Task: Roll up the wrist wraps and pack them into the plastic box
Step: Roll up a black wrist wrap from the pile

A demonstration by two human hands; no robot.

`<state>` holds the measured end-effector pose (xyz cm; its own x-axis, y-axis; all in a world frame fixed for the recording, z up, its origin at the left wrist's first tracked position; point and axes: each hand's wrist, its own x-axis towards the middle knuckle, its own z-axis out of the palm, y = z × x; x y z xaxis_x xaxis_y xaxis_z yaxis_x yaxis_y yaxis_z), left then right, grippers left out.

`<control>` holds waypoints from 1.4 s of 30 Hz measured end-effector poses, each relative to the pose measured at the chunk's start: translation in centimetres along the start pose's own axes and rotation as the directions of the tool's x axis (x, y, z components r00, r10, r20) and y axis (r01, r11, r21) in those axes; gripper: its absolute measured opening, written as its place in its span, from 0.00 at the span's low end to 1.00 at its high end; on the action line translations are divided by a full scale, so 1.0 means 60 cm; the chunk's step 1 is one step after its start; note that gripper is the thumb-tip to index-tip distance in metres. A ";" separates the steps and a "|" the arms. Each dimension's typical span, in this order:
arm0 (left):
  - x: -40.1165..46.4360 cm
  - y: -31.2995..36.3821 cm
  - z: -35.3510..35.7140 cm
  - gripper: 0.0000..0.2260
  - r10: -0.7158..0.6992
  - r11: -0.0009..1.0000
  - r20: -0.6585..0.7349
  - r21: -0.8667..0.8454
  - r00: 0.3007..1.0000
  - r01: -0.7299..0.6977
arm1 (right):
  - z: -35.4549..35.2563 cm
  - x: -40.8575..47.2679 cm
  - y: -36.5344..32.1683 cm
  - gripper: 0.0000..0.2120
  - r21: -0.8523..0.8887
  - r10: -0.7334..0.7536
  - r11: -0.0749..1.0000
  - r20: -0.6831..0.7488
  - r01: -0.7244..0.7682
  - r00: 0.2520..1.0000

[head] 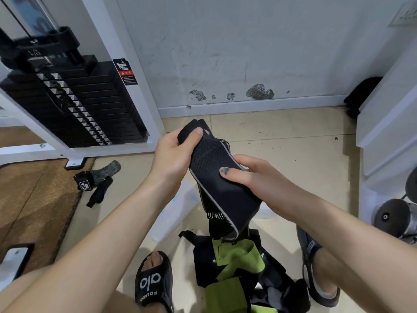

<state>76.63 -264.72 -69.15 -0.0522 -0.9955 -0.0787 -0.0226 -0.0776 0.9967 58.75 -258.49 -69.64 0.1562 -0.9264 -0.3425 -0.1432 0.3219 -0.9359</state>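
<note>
Both hands hold a black wrist wrap (212, 177) with a grey edge in front of me, above the floor. My left hand (173, 157) grips its folded upper end, thumb on top. My right hand (250, 175) pinches the wide middle part, thumb pressed on the fabric. The wrap's lower end hangs down toward a pile of black and green wraps (237, 274) on the floor between my feet. A clear plastic box (173, 213) lies on the tiles under my left forearm, partly hidden by the arm and the hanging wrap.
A black weight stack in a white frame (74, 105) stands at the left. Loose black straps (94, 179) lie by the brown mat (33, 199). A white cabinet (388, 132) and metal dumbbell (397, 215) are at the right. My sandalled feet flank the pile.
</note>
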 end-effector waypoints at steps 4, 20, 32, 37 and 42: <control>0.001 -0.004 0.002 0.07 -0.003 1.000 -0.010 -0.004 1.000 0.003 | 0.001 0.002 -0.003 0.09 -0.056 -0.036 0.998 -0.010 0.035 0.999; 0.003 -0.002 0.003 0.17 -0.067 0.994 -0.054 0.085 0.996 0.071 | 0.005 0.005 -0.006 0.07 0.038 -0.124 0.991 -0.056 0.126 0.991; 0.001 -0.001 -0.004 0.11 -0.034 0.997 -0.015 0.065 0.999 0.035 | -0.021 0.009 -0.013 0.10 0.410 -0.047 0.904 -0.177 0.117 0.983; -0.001 -0.002 -0.003 0.11 -0.026 1.000 0.001 -0.015 1.000 0.026 | -0.023 0.011 -0.008 0.12 0.424 -0.053 0.899 -0.154 0.114 0.987; 0.002 0.000 0.000 0.08 -0.017 1.000 0.013 0.017 1.000 0.017 | -0.024 0.010 -0.008 0.14 0.484 -0.026 0.873 -0.082 0.063 0.996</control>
<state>76.62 -264.87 -69.18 -0.0644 -0.9933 -0.0961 -0.0409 -0.0936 0.9948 57.50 -259.50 -69.28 0.0795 -0.9474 -0.3101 0.3575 0.3175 -0.8783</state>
